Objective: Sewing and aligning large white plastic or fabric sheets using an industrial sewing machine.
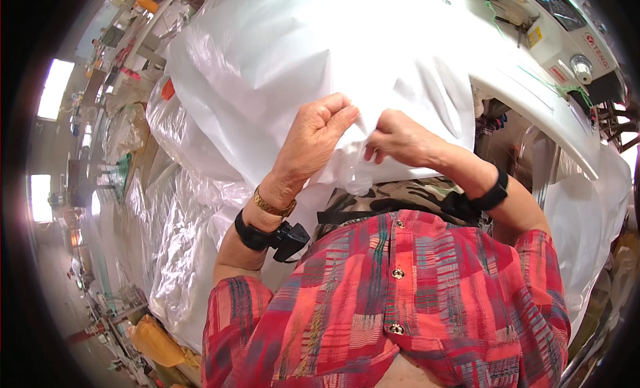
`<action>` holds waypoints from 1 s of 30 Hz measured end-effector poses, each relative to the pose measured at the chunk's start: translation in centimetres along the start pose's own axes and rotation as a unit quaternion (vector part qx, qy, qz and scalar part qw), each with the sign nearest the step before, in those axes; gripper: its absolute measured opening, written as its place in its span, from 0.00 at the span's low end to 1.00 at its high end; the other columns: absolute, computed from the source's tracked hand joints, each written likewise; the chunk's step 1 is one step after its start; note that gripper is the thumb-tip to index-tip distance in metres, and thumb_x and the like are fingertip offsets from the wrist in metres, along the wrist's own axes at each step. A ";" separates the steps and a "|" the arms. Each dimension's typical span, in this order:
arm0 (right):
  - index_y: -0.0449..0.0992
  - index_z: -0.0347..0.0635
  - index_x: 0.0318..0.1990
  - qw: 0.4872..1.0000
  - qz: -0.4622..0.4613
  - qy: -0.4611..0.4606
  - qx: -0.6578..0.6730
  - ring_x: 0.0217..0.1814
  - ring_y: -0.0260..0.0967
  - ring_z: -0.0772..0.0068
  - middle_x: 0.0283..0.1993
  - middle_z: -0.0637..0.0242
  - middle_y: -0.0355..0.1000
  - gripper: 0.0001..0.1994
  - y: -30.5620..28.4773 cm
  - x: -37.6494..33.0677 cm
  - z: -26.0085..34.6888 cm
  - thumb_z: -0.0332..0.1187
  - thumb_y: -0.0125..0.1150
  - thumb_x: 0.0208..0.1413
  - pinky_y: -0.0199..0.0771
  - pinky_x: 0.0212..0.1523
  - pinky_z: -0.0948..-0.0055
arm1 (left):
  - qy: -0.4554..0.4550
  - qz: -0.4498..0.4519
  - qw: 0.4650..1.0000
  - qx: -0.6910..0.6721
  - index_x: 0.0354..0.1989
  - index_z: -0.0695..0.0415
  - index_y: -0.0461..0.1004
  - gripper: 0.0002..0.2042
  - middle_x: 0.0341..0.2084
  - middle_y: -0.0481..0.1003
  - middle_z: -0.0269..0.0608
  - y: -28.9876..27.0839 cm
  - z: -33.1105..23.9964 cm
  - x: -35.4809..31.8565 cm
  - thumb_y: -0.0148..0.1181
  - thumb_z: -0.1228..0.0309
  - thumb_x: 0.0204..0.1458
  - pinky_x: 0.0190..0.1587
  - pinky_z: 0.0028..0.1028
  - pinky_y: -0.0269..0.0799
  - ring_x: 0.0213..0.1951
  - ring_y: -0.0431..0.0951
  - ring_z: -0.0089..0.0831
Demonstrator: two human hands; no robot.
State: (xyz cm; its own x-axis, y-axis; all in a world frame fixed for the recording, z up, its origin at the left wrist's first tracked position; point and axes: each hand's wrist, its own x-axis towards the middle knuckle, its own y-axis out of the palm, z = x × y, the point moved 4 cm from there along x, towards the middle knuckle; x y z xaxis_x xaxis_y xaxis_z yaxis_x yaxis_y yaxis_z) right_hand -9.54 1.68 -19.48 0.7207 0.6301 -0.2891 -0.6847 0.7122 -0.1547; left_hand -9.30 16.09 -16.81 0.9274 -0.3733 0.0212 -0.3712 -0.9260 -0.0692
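Note:
A large, smooth white sheet [280, 61] spreads over the work surface and hangs toward my lap. My left hand [313, 131] is closed, thumb pressed against the forefinger, pinching the sheet near its front edge. Just to the right, my right hand [403, 138] has its fingers curled in against the same gathered edge; the fingertips are partly hidden, and the sheet appears to be held there. Between the two hands the white material bunches into a small fold that drops toward my lap.
A white sewing machine [557, 51] stands on the table [513, 81] at the upper right, with green thread [543, 81] lying near it. Crumpled clear plastic [177, 241] piles up on the left. A yellow-orange bundle [157, 341] lies at the lower left.

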 end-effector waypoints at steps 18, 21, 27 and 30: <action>0.70 0.36 0.50 0.925 -0.167 -0.249 -0.235 0.34 0.74 0.49 0.29 0.52 0.74 0.17 3.7 -5.0 2.0 0.32 0.59 0.53 0.72 0.34 0.55 | -0.050 0.034 0.997 0.057 0.29 0.63 0.72 0.11 0.16 0.69 0.25 1.2 0.1 0.4 0.65 0.69 0.53 0.21 0.17 0.59 0.21 0.63 0.11; 0.71 0.36 0.49 0.922 -0.102 -0.231 -0.292 0.35 0.74 0.47 0.30 0.52 0.74 0.16 4.1 -5.0 1.9 0.32 0.59 0.53 0.73 0.34 0.56 | -0.069 0.026 0.997 0.004 0.28 0.63 0.73 0.10 0.17 0.71 0.26 1.2 0.6 0.2 0.65 0.70 0.53 0.22 0.16 0.59 0.22 0.64 0.10; 0.70 0.35 0.51 0.915 -0.309 -0.257 0.024 0.37 0.70 0.74 0.34 0.61 0.72 0.15 -1.1 -5.5 2.1 0.31 0.57 0.59 0.71 0.38 0.73 | -0.051 -0.032 0.998 0.016 0.27 0.62 0.73 0.07 0.18 0.72 0.25 0.7 -0.5 -0.2 0.63 0.74 0.53 0.23 0.14 0.59 0.23 0.66 0.09; 0.64 0.33 0.56 0.859 -0.439 -0.223 0.143 0.49 0.67 0.73 0.48 0.57 0.69 0.20 -2.7 -2.4 -0.4 0.30 0.56 0.58 0.70 0.45 0.71 | 0.019 -0.050 0.996 0.068 0.26 0.61 0.72 0.07 0.17 0.69 0.22 0.8 -1.7 0.2 0.63 0.75 0.53 0.23 0.15 0.57 0.21 0.63 0.09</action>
State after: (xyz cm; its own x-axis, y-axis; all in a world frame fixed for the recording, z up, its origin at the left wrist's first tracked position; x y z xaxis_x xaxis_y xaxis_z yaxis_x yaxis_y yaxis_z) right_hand -9.48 -1.93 -18.73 0.9592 -0.1771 0.2203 0.1514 0.9801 0.1286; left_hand -9.50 15.21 -15.15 0.9560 -0.2844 0.0723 -0.2655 -0.9432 -0.1996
